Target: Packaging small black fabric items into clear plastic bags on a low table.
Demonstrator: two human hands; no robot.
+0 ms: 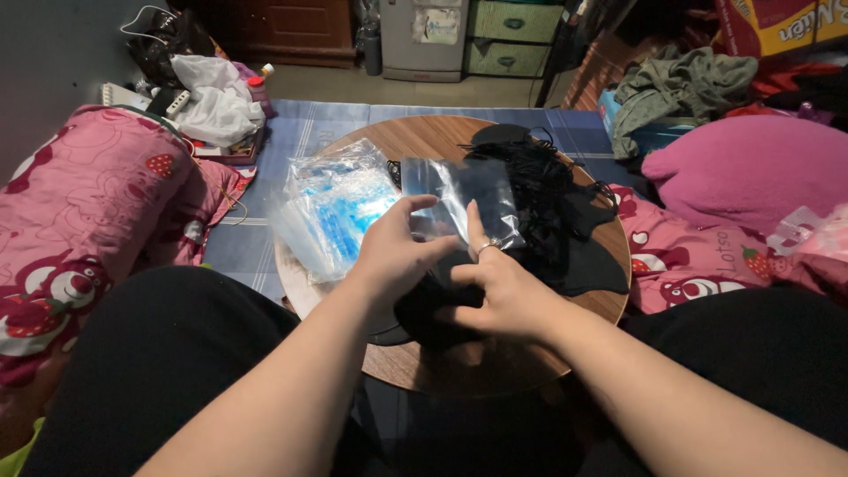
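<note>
A clear plastic bag (459, 196) is held up over a round wooden table (415, 141). My left hand (396, 254) grips its lower left side, thumb across the plastic. My right hand (495, 296), with a ring on one finger, pinches the bag's lower edge and also rests on a black face mask (433, 314) below it. A heap of black masks with ear loops (548, 208) lies on the right part of the table. A stack of clear bags with blue print (334, 212) lies on the left part.
Pink printed bedding (88, 203) lies to the left and a pink pillow (751, 168) to the right. A blue mat (309, 128) is under the table. White bags (212, 97), a cabinet (424, 35) and clothes (680, 84) are behind.
</note>
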